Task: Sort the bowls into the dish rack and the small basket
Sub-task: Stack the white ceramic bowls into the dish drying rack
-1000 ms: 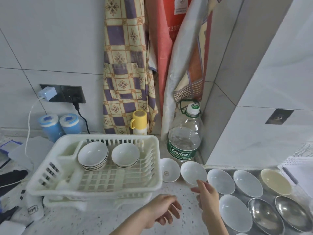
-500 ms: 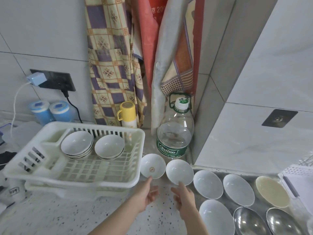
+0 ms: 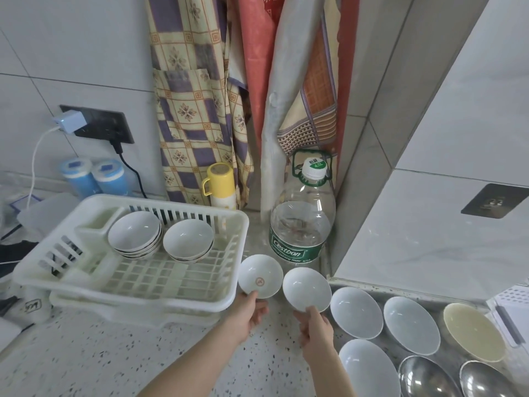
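left hand grips logo bowl | right hand grips plain bowl | beside dish rack

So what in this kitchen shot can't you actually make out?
All from the head view:
- Small basket: cut off by the right edge, only a corner shows.
- Two steel bowls: cut off by the bottom edge.
- Left hand grip on the logo bowl: fingers hidden beneath it.
- Logo itself: too small to read.

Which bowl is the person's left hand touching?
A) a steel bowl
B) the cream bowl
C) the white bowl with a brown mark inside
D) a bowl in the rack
C: the left hand grips the near rim of the marked white bowl, beside the dish rack.
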